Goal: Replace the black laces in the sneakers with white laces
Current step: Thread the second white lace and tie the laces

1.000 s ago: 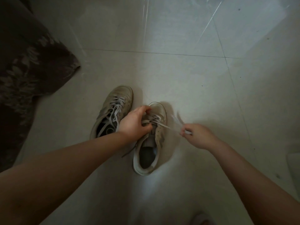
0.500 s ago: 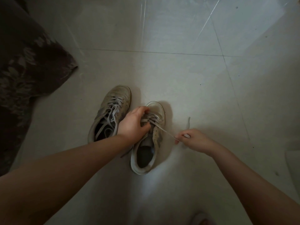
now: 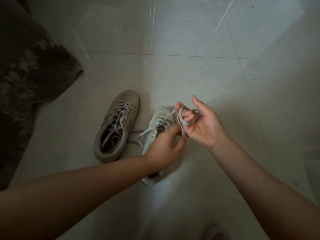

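Two worn pale sneakers stand side by side on the tiled floor. The left sneaker (image 3: 117,125) is laced with a white lace whose ends lie inside it. The right sneaker (image 3: 161,118) is partly hidden under my left hand (image 3: 164,148), which pinches the white lace (image 3: 181,122) just above the shoe. My right hand (image 3: 202,123) is raised palm up over the toe, with the same lace looped round its curled fingers. A slack loop of lace (image 3: 143,135) hangs off the shoe's left side. A thin dark lace (image 3: 134,132) lies on the floor between the shoes.
A dark patterned cloth (image 3: 29,80) covers the floor at the left. Pale glossy floor tiles (image 3: 190,40) stretch ahead and to the right. A pale object (image 3: 313,172) shows at the right edge.
My right hand has risen from the floor beside the shoe and wound the lace round its fingers. My left hand has let go of the shoe's tongue and now pinches the lace.
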Tool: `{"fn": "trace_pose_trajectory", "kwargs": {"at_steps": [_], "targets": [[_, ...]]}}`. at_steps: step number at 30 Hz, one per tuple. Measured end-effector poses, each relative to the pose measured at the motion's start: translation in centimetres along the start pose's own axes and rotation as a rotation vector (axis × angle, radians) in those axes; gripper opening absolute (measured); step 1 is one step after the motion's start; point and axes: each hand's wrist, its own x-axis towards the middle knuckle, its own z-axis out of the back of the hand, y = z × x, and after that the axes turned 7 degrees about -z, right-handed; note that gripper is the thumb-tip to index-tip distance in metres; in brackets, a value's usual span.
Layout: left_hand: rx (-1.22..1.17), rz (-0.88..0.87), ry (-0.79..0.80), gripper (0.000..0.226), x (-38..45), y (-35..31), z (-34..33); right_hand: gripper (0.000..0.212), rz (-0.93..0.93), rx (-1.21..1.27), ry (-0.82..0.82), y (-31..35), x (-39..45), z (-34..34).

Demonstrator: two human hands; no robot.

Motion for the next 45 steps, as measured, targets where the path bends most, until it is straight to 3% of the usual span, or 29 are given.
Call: {"fn": "trace_pose_trajectory", "kwargs": {"at_steps": [5,6,8,9,11,13,15,17,19,20,24,26,29,32,41,45], "targets": [[-0.321,0.325,-0.091,0.016,0.5,-1.0,2.2,0.022,0.121,-0.229,-0.362,1.9,0.6,1.5],[-0.375,0.384,-0.087,0.018,0.8,-0.8,2.7,0.027,0.18,-0.369,-0.505,2.3,0.7,2.4],[-0.496,0.468,-0.074,0.021,1.6,-1.0,3.4,0.064,0.279,-0.894,-0.864,1.8,0.5,3.9],[-0.54,0.485,-0.071,0.023,2.0,-1.1,3.6,0.072,0.387,-1.159,-0.972,0.9,0.5,4.5],[-0.588,0.475,-0.086,0.027,2.8,-1.5,3.6,0.046,0.694,-1.426,-0.855,-1.7,0.2,4.2],[-0.6,0.461,-0.128,0.027,3.8,-1.8,3.6,0.005,0.707,-1.433,-0.592,-4.2,-0.1,3.2],[-0.592,0.466,-0.135,0.026,4.5,-2.2,3.6,0.015,0.504,-1.333,-0.368,-5.2,-0.3,2.1],[-0.655,0.498,-0.079,0.022,4.8,-2.8,3.5,0.021,0.383,-1.251,-0.291,-5.1,0.0,1.6],[-0.697,0.544,-0.039,0.02,4.8,-3.1,3.5,0.022,0.391,-1.183,-0.342,-4.6,0.6,1.7],[-0.584,0.524,-0.051,0.021,4.7,-2.8,3.4,0.021,0.407,-1.148,-0.385,-4.3,0.8,1.9],[0.658,0.269,-0.108,0.021,3.2,0.2,4.0,0.007,0.481,-1.028,-0.561,-3.2,1.2,3.7],[0.853,0.139,-0.075,0.025,2.1,1.2,4.4,0.008,0.428,-0.883,-0.565,-3.0,1.1,4.3],[0.964,0.041,0.092,0.021,1.0,1.9,4.7,0.008,0.38,-0.812,-0.541,-3.4,1.0,4.6],[0.982,0.102,0.251,0.02,1.2,1.4,4.3,0.015,0.354,-0.758,-0.522,-3.6,1.3,4.8],[0.818,0.346,0.191,0.016,1.8,1.8,3.6,0.017,0.384,-0.762,-0.602,-3.9,2.1,5.3],[0.792,0.378,0.207,0.02,1.9,2.2,3.6,0.019,0.465,-0.894,-0.679,-4.1,2.3,5.4]]}}
